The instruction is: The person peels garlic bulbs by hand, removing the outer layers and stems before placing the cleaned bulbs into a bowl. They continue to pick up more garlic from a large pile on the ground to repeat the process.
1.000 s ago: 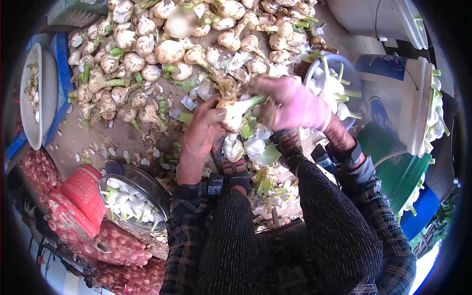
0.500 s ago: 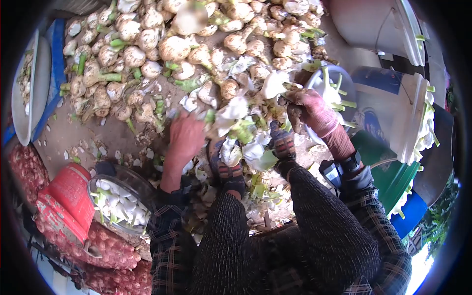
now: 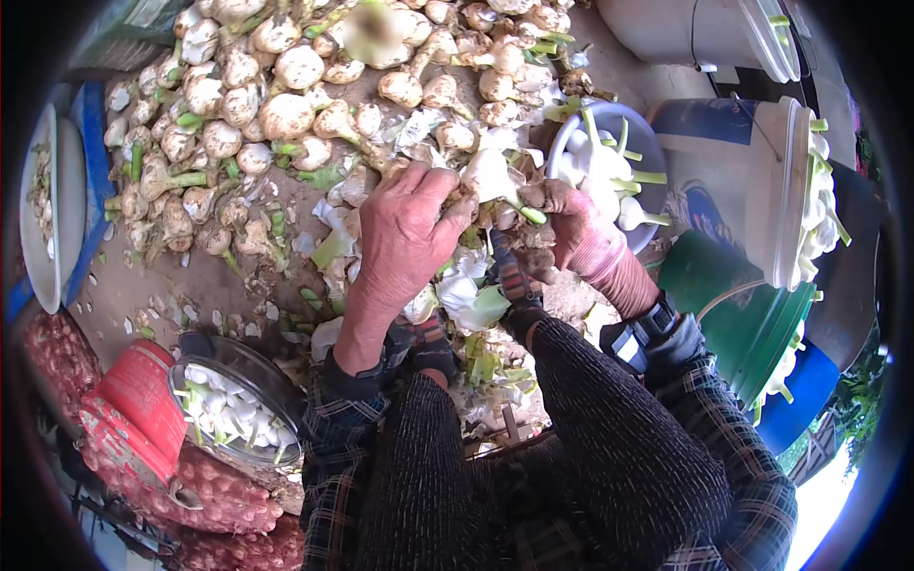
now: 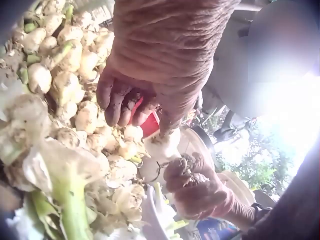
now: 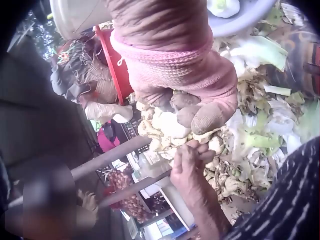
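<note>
Between the two hands in the head view is a white garlic bulb (image 3: 488,174) with a short green stem. My right hand (image 3: 583,226), in a dirty pink glove, grips it by the stem side with curled fingers. The bare left hand (image 3: 407,228) reaches in from the other side, its thumb and forefinger pinching at the bulb. In the left wrist view those fingertips meet the bulb (image 4: 169,144), and the gloved hand (image 4: 195,187) is just below. The right wrist view has the gloved fingers around the bulb (image 5: 172,125), partly hiding it, with the left hand (image 5: 192,167) close beneath.
Unpeeled garlic (image 3: 286,116) is heaped ahead. Loose skins (image 3: 466,300) lie around the feet. A lavender basin (image 3: 649,133) of peeled bulbs stands beside the right hand, with a white bucket (image 3: 714,167) and green bucket (image 3: 728,305) beyond. A red container (image 3: 143,371) is at left.
The left hand held a dirt-covered bulb, then swung left while pale skins came away, leaving the whiter bulb in the right hand. Now the left hand is back at the bulb.
</note>
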`<state>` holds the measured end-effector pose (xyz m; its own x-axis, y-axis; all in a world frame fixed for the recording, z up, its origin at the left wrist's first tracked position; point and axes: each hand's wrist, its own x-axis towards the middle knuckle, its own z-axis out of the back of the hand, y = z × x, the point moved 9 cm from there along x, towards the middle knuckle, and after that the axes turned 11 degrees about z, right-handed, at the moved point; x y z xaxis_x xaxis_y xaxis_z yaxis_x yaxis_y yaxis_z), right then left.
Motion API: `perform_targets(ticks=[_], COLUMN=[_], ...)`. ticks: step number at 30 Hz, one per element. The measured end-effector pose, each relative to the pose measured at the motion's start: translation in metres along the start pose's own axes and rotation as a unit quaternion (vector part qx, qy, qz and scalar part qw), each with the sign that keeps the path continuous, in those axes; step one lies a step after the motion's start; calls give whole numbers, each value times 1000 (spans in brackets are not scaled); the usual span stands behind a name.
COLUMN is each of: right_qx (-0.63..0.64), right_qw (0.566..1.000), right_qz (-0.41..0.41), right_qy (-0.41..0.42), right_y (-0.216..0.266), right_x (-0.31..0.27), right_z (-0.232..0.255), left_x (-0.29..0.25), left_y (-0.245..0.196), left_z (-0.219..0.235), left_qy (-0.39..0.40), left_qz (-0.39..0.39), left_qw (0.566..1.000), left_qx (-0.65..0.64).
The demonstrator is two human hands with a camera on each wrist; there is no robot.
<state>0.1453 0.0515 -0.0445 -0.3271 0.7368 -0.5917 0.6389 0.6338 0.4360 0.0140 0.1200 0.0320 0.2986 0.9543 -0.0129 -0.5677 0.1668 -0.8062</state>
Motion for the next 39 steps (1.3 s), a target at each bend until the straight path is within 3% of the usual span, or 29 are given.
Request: perform_targets(ticks=[1, 2, 5, 9, 11, 12, 13, 14, 15, 17, 18, 20, 21, 23, 24, 25, 27, 29, 30, 31, 33, 35, 37, 38, 39], right_qx=[-23, -33, -84, -64, -256, -256, -106, 49, 49, 23, 23, 193, 193, 210, 166, 265, 188, 168, 144, 136, -16, -26, -33, -31, 7], right_qw=[998, 999, 995, 998, 963, 963, 994, 997, 997, 996, 996, 980, 980, 970, 985, 960, 970, 970, 974, 980, 994, 995, 993, 992, 991], right_qz=[-17, 33, -19, -11, 80, 80, 20, -41, -41, -39, -39, -29, -27, -28, 25, 31, 143, 166, 163, 146, 110, 92, 97, 100, 104], right_qy=[-48, 11, -52, -18, 22, 21, -12, -44, -45, -82, -82, 28, 28, 121, -28, -81, 62, -47, -61, -19, -12, 19, 63, 64, 87], right_y=[-8, 0, -6, 1, 19, 21, 12, 1, 0, -5, -5, 2, 6, 18, 25, 32, 61, 61, 56, 47, 36, 24, 14, 9, 5], right_x=[-3, -6, -7, -12, -12, -12, -12, -14, -14, -15, -15, -15, -18, -28, -31, -41, -40, -49, -51, -46, -40, -23, -6, 5, 14], right_z=[15, 6, 11, 0, -9, -9, -4, -2, 3, 25, 31, 15, 21, 15, 43, 50, 47, 64, 65, 58, 46, 30, 17, 14, 6], left_x=[-1, -1, -2, -1, 1, 2, 2, 1, 0, -1, -4, -6, -7, -21, -23, -26, -20, -12, -5, -1, 1, 2, -6, -8, -14], left_y=[-6, -6, -13, -17, -19, -18, -13, -7, -4, 28, 37, 62, 70, 116, 117, 126, 114, 110, 99, 97, 106, 100, 103, 87, 86], left_z=[-5, -7, -8, -8, -11, -13, -14, -15, -18, -21, -22, -14, -7, -1, 13, 14, 30, 9, -10, -25, -38, -35, -25, -18, -15], left_qy=[16, 30, 66, 49, 39, 40, 38, 38, 38, 30, 30, -7, -7, 76, 25, 24, -77, -50, 4, 59, 23, -14, 39, 58, 61], left_qz=[-11, -9, -24, -44, -56, -56, -36, -15, -15, 105, 105, 123, 122, 294, 284, 285, 196, 228, 250, 269, 227, 182, 281, 280, 278], left_qw=[1000, 1000, 997, 997, 996, 996, 998, 999, 999, 992, 992, 988, 988, 930, 929, 927, 957, 963, 949, 928, 936, 942, 957, 953, 954], left_qx=[-6, 6, 27, 36, 53, 52, 17, -19, -19, -69, -69, 97, 96, 206, 236, 241, 202, 136, 194, 252, 267, 282, 53, -100, -97])
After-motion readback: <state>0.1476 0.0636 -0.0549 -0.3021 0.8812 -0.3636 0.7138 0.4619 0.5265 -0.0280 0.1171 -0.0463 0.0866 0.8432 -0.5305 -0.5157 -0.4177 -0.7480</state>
